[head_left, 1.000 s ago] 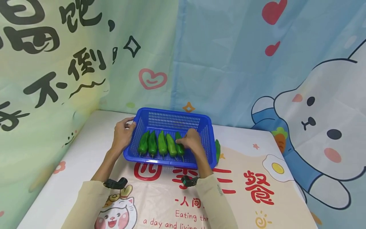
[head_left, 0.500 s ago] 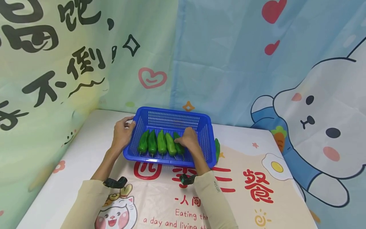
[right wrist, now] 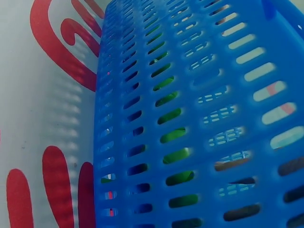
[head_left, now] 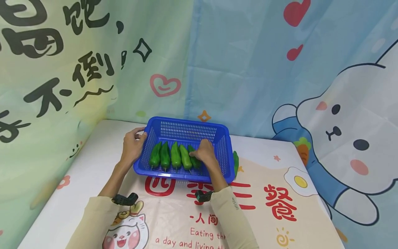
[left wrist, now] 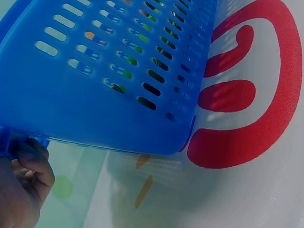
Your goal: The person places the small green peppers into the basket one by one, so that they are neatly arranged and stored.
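Note:
A blue plastic basket (head_left: 183, 177) stands on the table with several green peppers (head_left: 176, 155) side by side in a row inside it. My left hand (head_left: 132, 147) grips the basket's left rim; in the left wrist view, the curled fingers of that hand (left wrist: 29, 175) are at the rim. Reaching over the front rim, my right hand (head_left: 206, 152) holds the rightmost pepper (head_left: 195, 162) of the row, its thumb lying across it. Part of that pepper is hidden under the hand. In the right wrist view, the basket's slotted wall (right wrist: 190, 118) covers most of the hand.
Outside the basket's right wall lies another green pepper (head_left: 236, 162), partly hidden by the basket. A printed mat (head_left: 258, 221) covers the table. A patterned cloth backdrop (head_left: 236, 69) hangs close behind the basket.
My right hand has shifted slightly left, and the rightmost pepper has come closer to its neighbour in the row. The left hand keeps its hold on the rim.

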A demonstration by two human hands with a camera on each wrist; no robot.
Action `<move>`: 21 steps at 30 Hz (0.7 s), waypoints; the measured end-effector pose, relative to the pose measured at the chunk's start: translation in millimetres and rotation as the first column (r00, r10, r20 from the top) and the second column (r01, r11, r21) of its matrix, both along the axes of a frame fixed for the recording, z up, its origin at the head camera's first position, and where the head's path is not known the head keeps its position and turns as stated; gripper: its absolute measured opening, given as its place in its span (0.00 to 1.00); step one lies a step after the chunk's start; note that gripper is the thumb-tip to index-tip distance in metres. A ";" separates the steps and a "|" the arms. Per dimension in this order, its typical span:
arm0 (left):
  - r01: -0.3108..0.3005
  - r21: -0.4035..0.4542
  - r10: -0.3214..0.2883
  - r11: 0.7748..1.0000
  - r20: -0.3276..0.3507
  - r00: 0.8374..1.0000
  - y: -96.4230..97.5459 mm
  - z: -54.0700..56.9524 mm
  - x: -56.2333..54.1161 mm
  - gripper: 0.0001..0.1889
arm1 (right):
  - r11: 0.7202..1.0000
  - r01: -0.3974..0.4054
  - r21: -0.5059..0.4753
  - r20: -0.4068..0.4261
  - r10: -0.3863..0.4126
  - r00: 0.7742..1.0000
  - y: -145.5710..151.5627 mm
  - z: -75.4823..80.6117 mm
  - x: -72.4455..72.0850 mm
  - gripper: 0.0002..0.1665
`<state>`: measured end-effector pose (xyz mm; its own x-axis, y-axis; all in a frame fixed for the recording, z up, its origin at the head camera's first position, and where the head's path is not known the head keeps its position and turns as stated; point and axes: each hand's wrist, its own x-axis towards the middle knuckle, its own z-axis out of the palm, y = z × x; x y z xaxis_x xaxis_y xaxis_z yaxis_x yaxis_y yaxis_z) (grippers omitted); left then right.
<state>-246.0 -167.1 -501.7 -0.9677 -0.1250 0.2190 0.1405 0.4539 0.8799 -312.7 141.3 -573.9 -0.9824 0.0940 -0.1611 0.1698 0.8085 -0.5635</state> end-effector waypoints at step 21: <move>-0.001 0.000 0.002 1.000 -0.007 1.000 -1.4 -2.7 -3.8 0.21 | 0.998 0.043 -0.037 0.028 -0.042 0.999 1.2 16.1 9.8 0.26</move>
<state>-249.8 -168.5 -504.4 -0.9659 -0.1266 0.2260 0.1462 0.4537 0.8791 -302.9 142.5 -557.7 -0.9729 0.1289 -0.1918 0.2190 0.7788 -0.5877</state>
